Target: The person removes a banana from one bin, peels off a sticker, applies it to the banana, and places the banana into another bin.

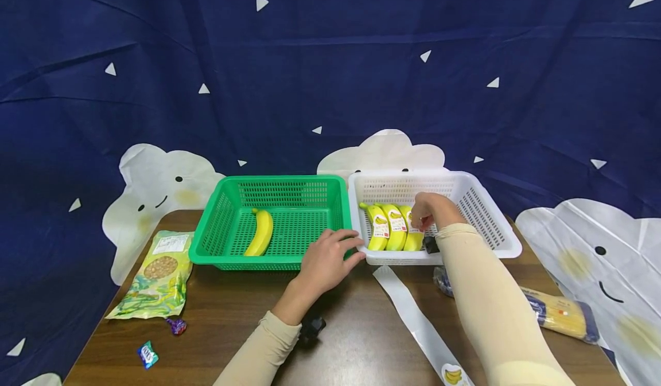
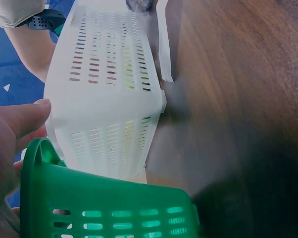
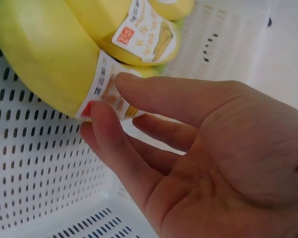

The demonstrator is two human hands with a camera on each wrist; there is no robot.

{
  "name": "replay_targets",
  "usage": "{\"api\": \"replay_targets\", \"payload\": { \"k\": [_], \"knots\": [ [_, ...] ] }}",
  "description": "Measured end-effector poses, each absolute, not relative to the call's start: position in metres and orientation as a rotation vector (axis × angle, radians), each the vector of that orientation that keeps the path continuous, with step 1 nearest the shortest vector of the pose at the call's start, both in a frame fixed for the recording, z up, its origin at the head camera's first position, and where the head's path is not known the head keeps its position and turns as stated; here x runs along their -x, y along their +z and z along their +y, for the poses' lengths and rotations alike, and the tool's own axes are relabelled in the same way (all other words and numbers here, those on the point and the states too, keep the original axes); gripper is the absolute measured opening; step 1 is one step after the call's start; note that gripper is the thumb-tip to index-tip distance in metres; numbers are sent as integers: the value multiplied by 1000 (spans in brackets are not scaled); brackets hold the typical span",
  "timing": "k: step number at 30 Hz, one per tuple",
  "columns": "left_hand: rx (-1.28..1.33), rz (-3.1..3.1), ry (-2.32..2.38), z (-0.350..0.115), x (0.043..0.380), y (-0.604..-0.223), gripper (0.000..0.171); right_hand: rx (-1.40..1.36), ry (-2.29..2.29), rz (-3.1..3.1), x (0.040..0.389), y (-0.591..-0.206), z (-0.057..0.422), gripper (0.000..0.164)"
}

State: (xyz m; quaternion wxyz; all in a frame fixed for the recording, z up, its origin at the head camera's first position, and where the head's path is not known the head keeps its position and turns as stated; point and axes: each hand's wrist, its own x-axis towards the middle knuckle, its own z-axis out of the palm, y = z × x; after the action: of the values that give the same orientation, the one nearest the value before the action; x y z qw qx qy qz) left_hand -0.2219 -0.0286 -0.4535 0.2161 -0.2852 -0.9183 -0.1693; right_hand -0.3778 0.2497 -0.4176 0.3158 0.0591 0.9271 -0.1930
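In the white basket [image 1: 485, 202], three bananas lie side by side, each with a white label. My right hand [image 1: 434, 209] reaches in over the rightmost banana [image 1: 415, 241]. Its thumb and forefinger touch the label [image 3: 105, 85] there, slightly bent and apart from each other. My left hand [image 1: 327, 260] rests at the neighbouring rims of the white basket and the green basket [image 1: 227, 260], its fingers loosely spread. A single unlabelled banana [image 1: 260, 234] lies in the green basket. Part of the left hand is cut off in the left wrist view.
A pale paper strip [image 1: 413, 314] with a banana sticker [image 1: 452, 373] runs along the table. On the left are a green-yellow food bag [image 1: 160, 277], a purple wrapped candy [image 1: 177, 326] and a blue packet [image 1: 147, 355]. A pasta pack [image 1: 565, 315] lies right, partly behind my forearm.
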Motion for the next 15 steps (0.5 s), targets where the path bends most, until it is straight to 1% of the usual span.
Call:
{"api": "replay_targets", "payload": {
  "k": [8,15],
  "knots": [
    [779,-2552,-467,-28,222,-452,31,-171,-573,2390,377,-416,250,17],
    [786,-2561,-467,-28,222,-452,31,-171,-518,2404,376,-417,248,18]
  ]
}}
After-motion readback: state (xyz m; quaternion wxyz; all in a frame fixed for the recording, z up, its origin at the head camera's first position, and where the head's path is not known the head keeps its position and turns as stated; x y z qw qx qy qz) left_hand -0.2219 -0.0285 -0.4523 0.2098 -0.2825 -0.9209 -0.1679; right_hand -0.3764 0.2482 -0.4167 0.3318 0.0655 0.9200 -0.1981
